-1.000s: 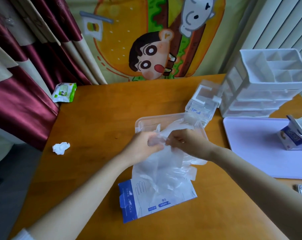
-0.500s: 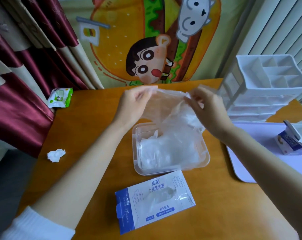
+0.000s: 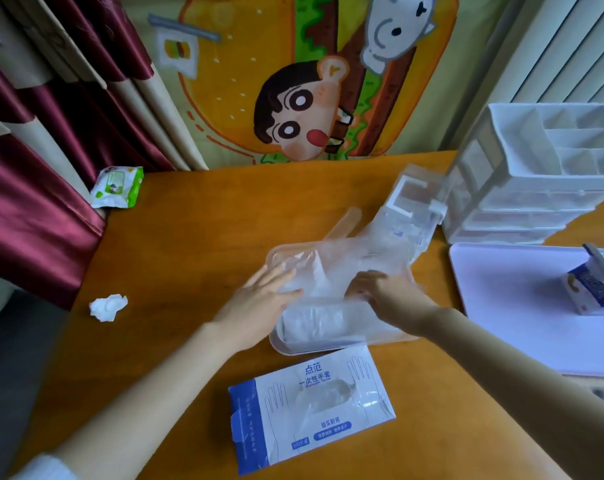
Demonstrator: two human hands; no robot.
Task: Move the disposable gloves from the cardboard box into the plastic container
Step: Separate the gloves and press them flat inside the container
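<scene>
The left hand (image 3: 266, 301), fingers spread flat, is pressing the disposable gloves (image 3: 331, 268) down into the plastic container (image 3: 286, 344); the right hand (image 3: 389, 296) is resting on them, its grip impossible to tell. The springy film is overhanging the far rim and could spring back out once released.

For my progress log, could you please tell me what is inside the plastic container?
A heap of clear disposable gloves, spilling over the far rim, with the left hand and right hand on it. The floor of the plastic container is covered.
</scene>
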